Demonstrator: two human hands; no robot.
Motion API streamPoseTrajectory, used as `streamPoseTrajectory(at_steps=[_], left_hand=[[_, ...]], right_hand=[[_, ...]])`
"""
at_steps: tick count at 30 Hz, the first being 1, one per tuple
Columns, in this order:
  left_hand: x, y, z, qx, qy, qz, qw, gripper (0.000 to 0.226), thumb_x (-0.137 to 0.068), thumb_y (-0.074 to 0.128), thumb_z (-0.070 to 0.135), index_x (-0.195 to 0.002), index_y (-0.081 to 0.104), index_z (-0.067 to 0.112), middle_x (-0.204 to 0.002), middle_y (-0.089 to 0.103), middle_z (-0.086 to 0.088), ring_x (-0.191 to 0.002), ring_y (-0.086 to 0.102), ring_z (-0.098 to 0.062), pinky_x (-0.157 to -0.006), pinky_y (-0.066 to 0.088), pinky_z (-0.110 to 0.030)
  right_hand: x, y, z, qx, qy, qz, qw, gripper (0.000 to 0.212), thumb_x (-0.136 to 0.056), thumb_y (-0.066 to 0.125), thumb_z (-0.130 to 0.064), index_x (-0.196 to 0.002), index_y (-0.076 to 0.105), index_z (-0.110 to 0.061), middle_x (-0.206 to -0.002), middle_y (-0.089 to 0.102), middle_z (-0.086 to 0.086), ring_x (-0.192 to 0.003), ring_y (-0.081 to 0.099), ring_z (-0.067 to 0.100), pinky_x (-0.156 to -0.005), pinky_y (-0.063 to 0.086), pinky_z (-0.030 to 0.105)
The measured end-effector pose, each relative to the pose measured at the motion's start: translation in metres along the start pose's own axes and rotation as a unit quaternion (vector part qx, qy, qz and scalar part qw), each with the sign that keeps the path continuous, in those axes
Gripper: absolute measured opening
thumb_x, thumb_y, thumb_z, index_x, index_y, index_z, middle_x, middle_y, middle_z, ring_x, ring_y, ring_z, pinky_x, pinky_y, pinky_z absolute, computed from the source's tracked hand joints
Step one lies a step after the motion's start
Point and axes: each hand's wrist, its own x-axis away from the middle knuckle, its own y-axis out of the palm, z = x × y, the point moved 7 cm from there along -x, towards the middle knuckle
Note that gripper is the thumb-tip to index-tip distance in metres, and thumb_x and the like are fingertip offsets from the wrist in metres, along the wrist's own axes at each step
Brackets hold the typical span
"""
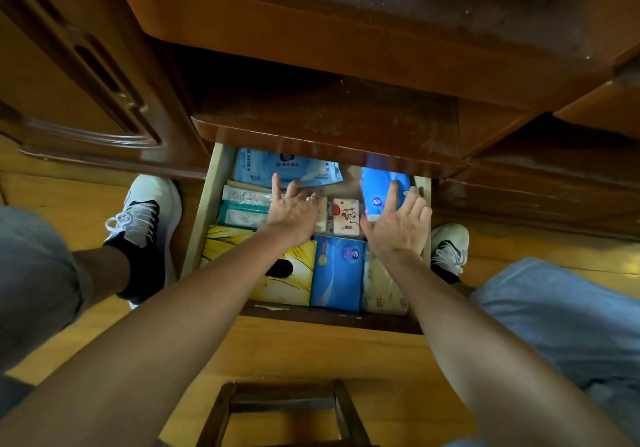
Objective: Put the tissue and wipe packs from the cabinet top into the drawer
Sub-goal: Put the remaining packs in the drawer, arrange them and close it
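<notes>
Packs are mostly stowed in drawer [207, 211] already. Blue pack [375, 187] at back right is being tucked w/ right hand [398, 228], fingers spread flat; left hand [294, 211] splayed, nothing gripped. Next prob drawer gets shut.

Print on the tissue packs [337, 273] is illegible.

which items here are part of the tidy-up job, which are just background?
Job:
- drawer, open
- pale blue wipe pack under the left hand
- bright blue pack at the right hand
- blue tissue pack
- yellow pack
- small red-and-white pack

Background:
- wooden stool
- white shoes
- cabinet door
</notes>
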Motion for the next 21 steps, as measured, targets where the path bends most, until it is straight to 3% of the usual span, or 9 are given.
streamPoseTrajectory(at_steps=[4,7,10,12,17,21], left_hand=[[-0.003,0.001,-0.003,0.006,0.016,0.008,1.0,0.066,-0.092,0.06,0.017,-0.153,0.035,0.023,-0.158,0.037,0.001,-0.152,0.013,-0.024,-0.116,-0.014,-0.068],[-0.007,0.003,-0.006,0.017,0.031,0.012,0.999,0.059,-0.095,0.058,0.027,-0.15,0.038,0.028,-0.151,0.044,0.002,-0.149,0.021,-0.023,-0.115,-0.013,-0.07],[-0.011,0.01,-0.003,-0.007,0.068,0.005,0.998,0.072,-0.091,0.056,0.057,-0.152,0.031,0.027,-0.149,0.045,-0.002,-0.145,0.029,-0.025,-0.112,-0.013,-0.073],[-0.011,0.012,-0.001,-0.017,0.084,0.002,0.996,0.083,-0.087,0.056,0.065,-0.154,0.026,0.027,-0.15,0.043,-0.001,-0.143,0.033,-0.025,-0.11,-0.013,-0.072],[-0.015,0.005,0.004,-0.004,0.081,-0.001,0.997,0.068,-0.094,0.059,0.048,-0.153,0.033,0.028,-0.147,0.046,0.001,-0.141,0.035,-0.026,-0.121,-0.003,-0.06],[-0.011,-0.003,0.008,0.044,0.041,0.021,0.998,0.06,-0.096,0.06,0.038,-0.15,0.038,0.022,-0.148,0.046,-0.006,-0.14,0.038,-0.026,-0.123,0.021,-0.044]], right_hand=[[0.007,0.01,0.009,0.031,-0.093,0.022,0.995,0.103,-0.092,0.02,-0.078,-0.161,0.014,-0.002,-0.17,0.009,0.02,-0.156,0.008,0.036,-0.125,0.008,0.05],[0.013,0.014,0.01,0.052,-0.116,0.02,0.992,0.096,-0.094,0.031,-0.071,-0.158,0.025,0.001,-0.167,0.017,0.024,-0.156,0.009,0.039,-0.124,0.004,0.055],[0.001,0.014,0.002,0.007,-0.172,0.011,0.985,0.092,-0.093,0.044,-0.057,-0.161,0.013,-0.003,-0.17,0.007,0.019,-0.158,0.001,0.032,-0.126,0.003,0.054],[-0.009,0.014,-0.005,-0.046,-0.23,-0.012,0.972,0.094,-0.092,0.049,-0.049,-0.163,0.001,-0.011,-0.172,-0.004,0.011,-0.158,-0.006,0.026,-0.127,0.002,0.051],[-0.007,0.026,-0.011,-0.078,-0.265,-0.082,0.957,0.091,-0.094,0.042,-0.049,-0.164,-0.005,-0.014,-0.172,-0.012,0.005,-0.157,-0.013,0.021,-0.127,0.005,0.051],[0.011,0.031,-0.005,-0.086,-0.267,-0.083,0.956,0.082,-0.1,0.035,-0.046,-0.164,-0.003,-0.013,-0.171,-0.011,0.005,-0.157,-0.013,0.021,-0.128,0.003,0.048]])
